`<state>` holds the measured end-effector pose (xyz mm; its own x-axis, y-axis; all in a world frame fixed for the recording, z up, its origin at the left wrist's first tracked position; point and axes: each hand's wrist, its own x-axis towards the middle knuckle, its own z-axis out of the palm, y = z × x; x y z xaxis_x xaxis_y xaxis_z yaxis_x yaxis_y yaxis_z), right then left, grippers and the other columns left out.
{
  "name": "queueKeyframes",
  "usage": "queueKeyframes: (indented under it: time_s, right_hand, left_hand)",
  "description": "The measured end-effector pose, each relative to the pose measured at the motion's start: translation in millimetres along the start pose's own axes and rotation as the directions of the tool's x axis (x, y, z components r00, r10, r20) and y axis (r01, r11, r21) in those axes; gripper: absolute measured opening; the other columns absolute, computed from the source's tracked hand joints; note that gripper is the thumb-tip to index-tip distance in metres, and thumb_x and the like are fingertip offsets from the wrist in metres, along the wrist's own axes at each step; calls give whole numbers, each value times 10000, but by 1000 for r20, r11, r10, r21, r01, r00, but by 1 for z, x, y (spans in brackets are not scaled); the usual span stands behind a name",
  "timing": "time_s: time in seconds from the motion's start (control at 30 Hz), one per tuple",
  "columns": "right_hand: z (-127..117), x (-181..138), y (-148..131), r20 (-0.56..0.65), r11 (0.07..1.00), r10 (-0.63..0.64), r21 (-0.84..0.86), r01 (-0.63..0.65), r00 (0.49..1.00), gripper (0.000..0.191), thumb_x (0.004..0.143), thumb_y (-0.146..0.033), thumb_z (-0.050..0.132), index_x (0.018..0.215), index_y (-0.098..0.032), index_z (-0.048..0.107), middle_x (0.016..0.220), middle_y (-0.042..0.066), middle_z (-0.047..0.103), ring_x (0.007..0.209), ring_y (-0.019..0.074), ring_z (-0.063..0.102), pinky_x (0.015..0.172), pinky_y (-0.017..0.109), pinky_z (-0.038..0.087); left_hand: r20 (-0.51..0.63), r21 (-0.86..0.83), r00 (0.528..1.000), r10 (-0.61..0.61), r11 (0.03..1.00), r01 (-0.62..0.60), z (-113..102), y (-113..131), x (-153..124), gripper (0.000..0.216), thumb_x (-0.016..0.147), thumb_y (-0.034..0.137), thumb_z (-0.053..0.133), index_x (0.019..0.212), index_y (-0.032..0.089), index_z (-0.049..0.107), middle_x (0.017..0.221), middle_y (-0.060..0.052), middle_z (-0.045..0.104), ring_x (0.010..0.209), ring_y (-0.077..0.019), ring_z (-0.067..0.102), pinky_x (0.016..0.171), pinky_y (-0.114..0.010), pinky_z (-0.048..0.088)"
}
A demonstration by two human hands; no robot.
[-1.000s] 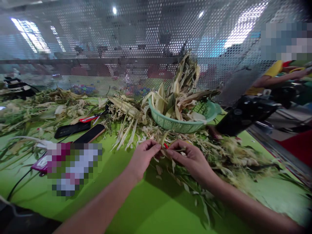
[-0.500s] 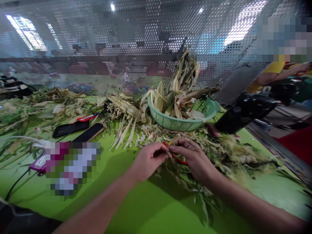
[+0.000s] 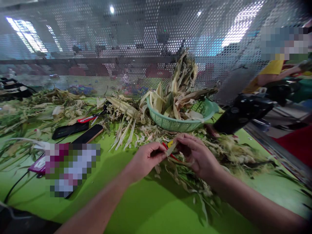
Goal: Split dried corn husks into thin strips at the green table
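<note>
black gear (image 3: pixel 12 89): far left, back by the screen, too blurred to identify.
left litter (image 3: pixel 48 107): dry husks and green leaves strewn over the back-left of the table.
pink item (image 3: pixel 36 166): near-left, dark cable running off it toward the near edge.
black slabs (image 3: pixel 69 130): two flat ones lying side by side, just right of the litter.
red-handled tool (image 3: pixel 87 118): flat on the table, just behind the slabs.
table (image 3: pixel 146 201): bright green top, bare patch in front of the hands.
left hand (image 3: pixel 146 159): centre, fingers curled in, thumb and fingertips pinched on the left end of the husk strip.
husk strip (image 3: pixel 170 149): pale, short, held between both hands, just above the litter in front of the basket.
red handles (image 3: pixel 175 157): right under the strip, touching the right hand; can't tell which hand grips them.
right hand (image 3: pixel 198 156): thumb and fingers closed on the strip's right end, wrist over loose leaves.
basket (image 3: pixel 170 123): pale green mesh, just behind the hands.
basket husks (image 3: pixel 181 81): piled high, sticking up past the rim.
screen (image 3: pixel 146 39): perforated metal, along the table's back.
right heap (image 3: pixel 234 152): husks and silk, right of the right hand.
black device (image 3: pixel 240 112): right of the basket, tilted, at the table edge.
co-worker's arm (image 3: pixel 270 73): yellow sleeve, far right, well apart from the hands.
</note>
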<state>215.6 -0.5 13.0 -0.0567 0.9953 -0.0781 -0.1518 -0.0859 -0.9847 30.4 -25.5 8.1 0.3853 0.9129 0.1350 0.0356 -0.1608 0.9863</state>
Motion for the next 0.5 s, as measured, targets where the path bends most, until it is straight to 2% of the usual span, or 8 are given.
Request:
queueKeyframes:
  time_s: [0.17, 0.27, 0.4, 0.5]
  right_hand:
    - [-17, 16, -3, -75, 992, -113, 40, 116, 991, 145, 711, -338, 685, 682, -224, 600, 679, 2, 568, 615, 158, 517, 570, 283, 421]
    - [-24, 21, -3, -102, 990, -102, 86, 111, 990, 142, 731, -344, 709, 720, -230, 625, 728, 6, 592, 665, 161, 536, 566, 271, 417]
    - [-19, 15, -3, 43, 1000, 7, 28, -8, 999, 294, 823, -501, 622, 777, -214, 672, 759, 19, 620, 656, 150, 536, 588, 266, 430]
    - [-9, 4, -5, 177, 993, -8, -117, 29, 984, 352, 824, -533, 616, 771, -191, 683, 770, 31, 625, 667, 153, 527, 597, 269, 429]
  left_hand:
    - [44, -33, 997, -56, 998, 58, -3, -2, -1, 154, 831, 323, 620, 834, 176, 667, 795, -48, 604, 730, -145, 522, 662, -262, 421]
    - [-28, -59, 994, -107, 993, 105, -6, -8, 1, 168, 826, 346, 626, 827, 181, 651, 769, -33, 590, 707, -137, 508, 646, -262, 397]
    - [-160, -70, 974, -160, 986, 151, -8, -15, 4, 185, 833, 368, 614, 821, 184, 627, 784, -25, 594, 730, -142, 521, 692, -280, 402]
    - [-207, -52, 965, -159, 987, 152, -8, -17, 5, 190, 838, 367, 606, 844, 178, 620, 810, -31, 600, 754, -148, 527, 723, -295, 407]
